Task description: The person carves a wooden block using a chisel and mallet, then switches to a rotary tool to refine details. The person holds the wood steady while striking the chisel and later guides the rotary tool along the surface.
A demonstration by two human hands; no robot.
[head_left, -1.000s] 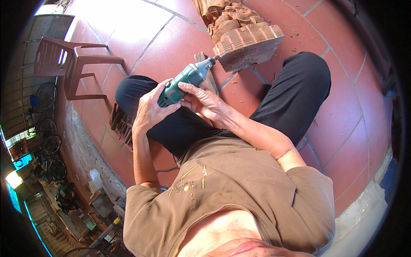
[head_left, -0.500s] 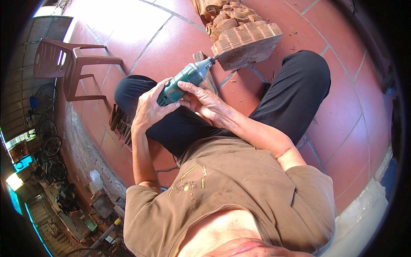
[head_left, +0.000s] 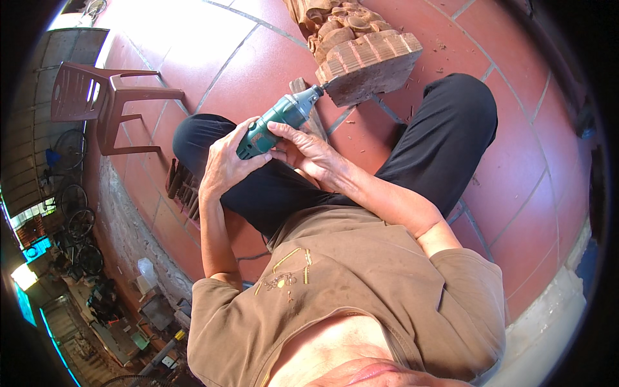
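A green die grinder (head_left: 276, 126) with a silver-grey collar is held between my two hands over my folded legs. My left hand (head_left: 222, 164) is closed around the rear end of its body. From the other side, my right hand (head_left: 308, 153) grips it with the thumb laid on top. The grinder's nose points up and right at a carved wooden figure (head_left: 351, 27), whose thick base (head_left: 371, 68) faces me. The small bit comes close to the base's left corner; I cannot tell whether they touch. Beneath the tool lies a wooden stick (head_left: 298, 86), partly hidden.
A brown plastic chair (head_left: 113, 97) stands at the left. Beside my left knee lies a row of slim dark tools (head_left: 184, 190). Wood chips are scattered on the red tiled floor (head_left: 516, 161). Bicycles (head_left: 78, 222) and a cluttered bench (head_left: 109, 335) line the far left.
The whole view has shifted very slightly. Both hands keep the same grip on the die grinder, and its bit stays by the base's corner.
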